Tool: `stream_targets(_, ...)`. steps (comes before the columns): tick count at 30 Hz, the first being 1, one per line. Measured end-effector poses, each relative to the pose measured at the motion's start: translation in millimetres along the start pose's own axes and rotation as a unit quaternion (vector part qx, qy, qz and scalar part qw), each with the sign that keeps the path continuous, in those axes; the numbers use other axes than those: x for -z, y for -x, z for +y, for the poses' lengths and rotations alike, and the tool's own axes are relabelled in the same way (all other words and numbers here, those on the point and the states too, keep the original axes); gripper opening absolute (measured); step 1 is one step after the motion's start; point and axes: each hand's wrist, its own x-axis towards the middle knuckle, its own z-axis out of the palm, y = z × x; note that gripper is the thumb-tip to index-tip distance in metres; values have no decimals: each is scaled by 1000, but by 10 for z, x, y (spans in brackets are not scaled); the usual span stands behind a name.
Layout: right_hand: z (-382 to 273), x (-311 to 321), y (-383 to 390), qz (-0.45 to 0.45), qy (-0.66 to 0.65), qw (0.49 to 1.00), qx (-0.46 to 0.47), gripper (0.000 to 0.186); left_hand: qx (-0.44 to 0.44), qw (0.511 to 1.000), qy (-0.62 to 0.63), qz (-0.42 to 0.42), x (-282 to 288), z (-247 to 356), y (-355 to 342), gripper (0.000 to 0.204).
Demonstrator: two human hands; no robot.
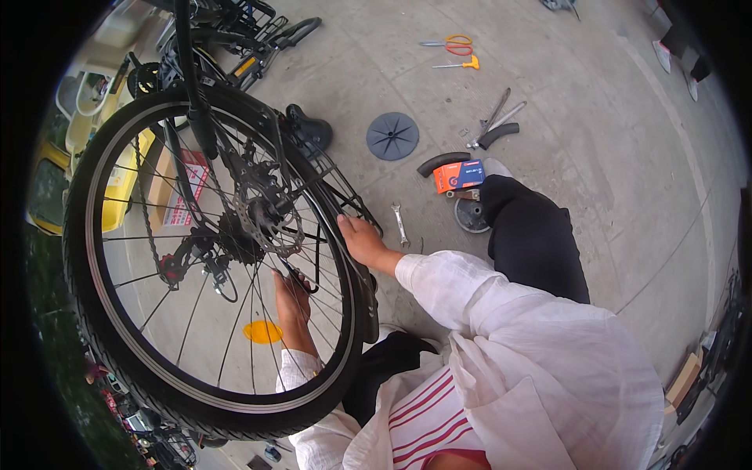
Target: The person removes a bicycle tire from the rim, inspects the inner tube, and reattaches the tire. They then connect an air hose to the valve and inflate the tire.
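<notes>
A bicycle stands upside down before me, its saddle (309, 130) by the floor and its rear wheel (88, 313) raised. The spokes carry a yellow reflector (262, 332); a brake disc (269, 211) sits at the hub. My right hand (363, 241) is closed round the black mudguard (366, 305) along the tyre's right side, its fingers partly hidden. Seen through the spokes, my left hand (292, 305) is below the hub. Its fingers close by a thin black curved part (301, 280); what they hold I cannot make out.
A wrench (400, 225), a grey round disc (392, 136), scissors (458, 45) and a yellow-handled screwdriver (470, 63) lie on the concrete. Beside my right leg are an orange-and-blue box (459, 176), black curved tubes and metal bars. Another bicycle (258, 55) lies at the far left.
</notes>
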Motion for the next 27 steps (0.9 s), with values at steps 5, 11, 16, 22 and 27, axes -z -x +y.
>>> stream_targets(5, 13, 3, 35, -1, 1, 1000, -12, 53, 8, 1000, -11, 3, -86, 48, 103, 57)
stream_targets(11, 60, 36, 55, 0, -49, 999, -9, 52, 18, 999, -15, 32, -141, 27, 150, 58)
stream_targets(16, 174, 8, 52, -37, -35, 999, 2, 49, 10, 1000, 8, 23, 6, -23, 232, 64)
stream_targets(22, 241, 220, -66, -178, -165, 962, -124, 42, 6, 995, -88, 36, 246, 418, 862, 91)
stream_targets(27, 247, 472, 215, -155, -81, 973, -147, 36, -134, 962, 19, 238, 1067, 396, 2177, 65)
